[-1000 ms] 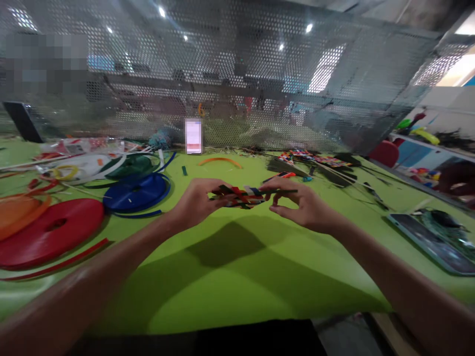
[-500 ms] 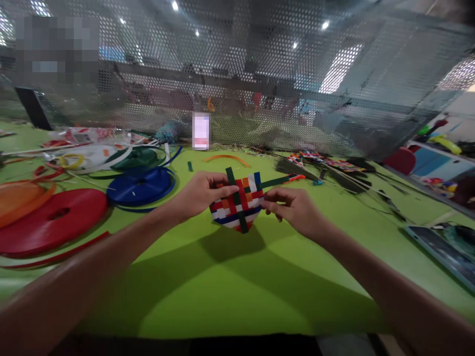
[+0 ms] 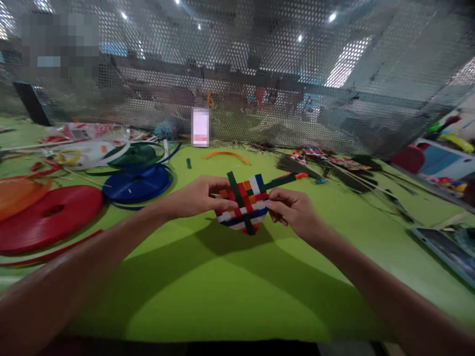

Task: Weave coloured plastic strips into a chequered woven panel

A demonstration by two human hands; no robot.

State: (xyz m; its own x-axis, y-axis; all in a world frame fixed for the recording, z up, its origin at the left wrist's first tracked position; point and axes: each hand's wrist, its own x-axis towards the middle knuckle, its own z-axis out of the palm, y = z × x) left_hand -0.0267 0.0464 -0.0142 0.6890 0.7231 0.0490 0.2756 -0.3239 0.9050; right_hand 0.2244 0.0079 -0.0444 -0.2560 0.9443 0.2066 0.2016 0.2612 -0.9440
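Observation:
A small woven piece (image 3: pixel 245 203) of red, white, blue, orange and dark green strips is held upright above the green table (image 3: pixel 230 291). My left hand (image 3: pixel 198 198) pinches its left edge, thumb on the front. My right hand (image 3: pixel 293 211) grips its right edge with curled fingers. A dark green strip (image 3: pixel 280 181) sticks out to the upper right, and another green strip crosses the piece from top to bottom.
Spools of red (image 3: pixel 48 217), blue (image 3: pixel 136 182) and orange (image 3: pixel 18 194) strip lie at the left. Loose strips and woven pieces (image 3: pixel 326 162) lie at the back right. A perforated metal screen (image 3: pixel 260 74) closes the far edge. A dark tray (image 3: pixel 445 247) sits at the right.
The woven piece was flat between my hands a second ago; it has since been tipped upright to face me. Both hands have kept their grip and shifted slightly right.

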